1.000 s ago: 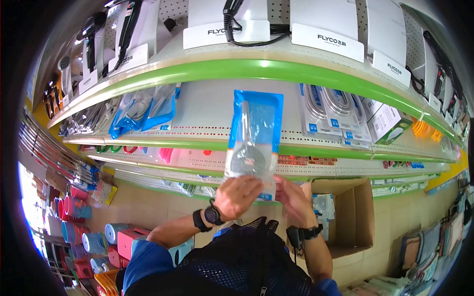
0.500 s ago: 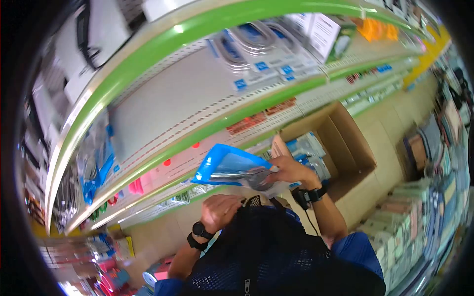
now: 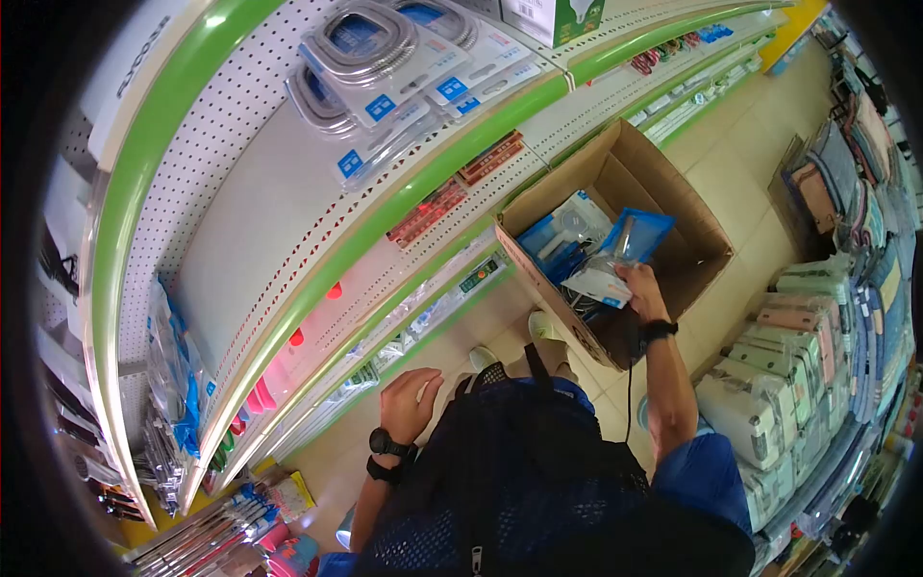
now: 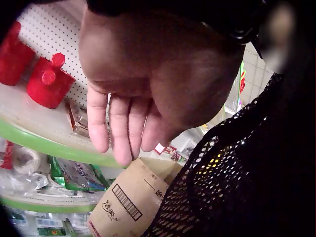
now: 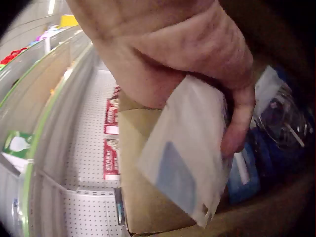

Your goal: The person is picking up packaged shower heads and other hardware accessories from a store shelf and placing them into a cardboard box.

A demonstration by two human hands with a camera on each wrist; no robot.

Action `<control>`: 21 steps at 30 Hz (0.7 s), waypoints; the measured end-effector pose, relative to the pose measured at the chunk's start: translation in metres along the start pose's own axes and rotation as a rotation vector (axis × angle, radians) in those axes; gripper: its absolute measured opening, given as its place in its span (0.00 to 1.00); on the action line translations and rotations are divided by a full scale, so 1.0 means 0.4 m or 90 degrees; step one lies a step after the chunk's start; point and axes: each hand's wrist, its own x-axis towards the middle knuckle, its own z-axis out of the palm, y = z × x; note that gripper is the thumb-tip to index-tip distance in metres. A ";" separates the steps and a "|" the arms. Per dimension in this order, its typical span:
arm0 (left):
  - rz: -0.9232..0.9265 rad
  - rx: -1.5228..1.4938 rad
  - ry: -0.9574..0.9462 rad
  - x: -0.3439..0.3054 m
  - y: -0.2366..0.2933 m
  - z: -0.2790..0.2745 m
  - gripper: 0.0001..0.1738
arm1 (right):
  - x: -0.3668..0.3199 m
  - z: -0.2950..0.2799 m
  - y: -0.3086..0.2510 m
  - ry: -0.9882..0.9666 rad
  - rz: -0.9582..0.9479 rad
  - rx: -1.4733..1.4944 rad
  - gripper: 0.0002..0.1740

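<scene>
Over the open cardboard box [image 3: 630, 171], my right hand [image 3: 646, 291] grips a bagged shower head [image 3: 638, 237] by its pale end. The bag's blue end points away from the hand. In the right wrist view, thumb and fingers pinch the bag's white end [image 5: 185, 140], which has a light blue patch. Several blue-and-white packages [image 3: 577, 223] lie inside the box beneath it. My left hand [image 3: 409, 404] hangs in front of the body with nothing in it; its fingers [image 4: 120, 129] are loosely bent in the left wrist view.
Green-edged shelves [image 3: 385, 238] run along the left, with packaged coiled hoses [image 3: 361, 48] on an upper one. Blue-bagged goods [image 3: 178, 361] sit further left. On the right, beside the box, stand stacked wrapped textiles [image 3: 760, 385]. Tiled floor [image 3: 731, 135] surrounds the box.
Both hands were at the bagged shower head before the shelf; the left let go, and the right carried it rightward and down over the box. The view has turned right.
</scene>
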 end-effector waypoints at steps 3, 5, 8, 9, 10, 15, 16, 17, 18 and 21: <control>-0.049 0.037 -0.020 -0.003 -0.001 -0.001 0.08 | 0.092 0.054 0.019 0.034 0.131 0.036 0.09; -0.085 0.051 -0.022 -0.016 -0.001 -0.004 0.09 | 0.129 0.105 0.006 0.049 0.210 -0.067 0.08; -0.145 0.077 -0.020 -0.040 -0.001 -0.018 0.10 | 0.290 0.113 0.132 -0.035 0.167 -0.200 0.14; -0.166 0.086 -0.023 -0.050 0.000 -0.022 0.10 | 0.301 0.131 0.143 -0.102 0.084 -0.280 0.15; -0.177 0.088 -0.017 -0.061 -0.002 -0.025 0.10 | 0.311 0.149 0.154 -0.170 -0.001 -0.358 0.17; -0.245 0.090 0.026 -0.104 0.001 -0.038 0.10 | 0.384 0.224 0.212 -0.292 -0.210 -0.842 0.14; -0.248 0.080 0.042 -0.110 -0.003 -0.042 0.10 | 0.394 0.232 0.221 -0.302 -0.219 -0.846 0.14; -0.254 0.078 0.057 -0.114 -0.011 -0.051 0.10 | 0.395 0.239 0.228 -0.324 -0.294 -0.920 0.13; -0.228 0.094 0.079 -0.116 -0.022 -0.067 0.10 | 0.382 0.254 0.217 -0.346 -0.376 -0.992 0.13; -0.215 0.117 0.186 -0.106 -0.035 -0.145 0.10 | 0.353 0.265 0.158 -0.379 -0.544 -1.050 0.10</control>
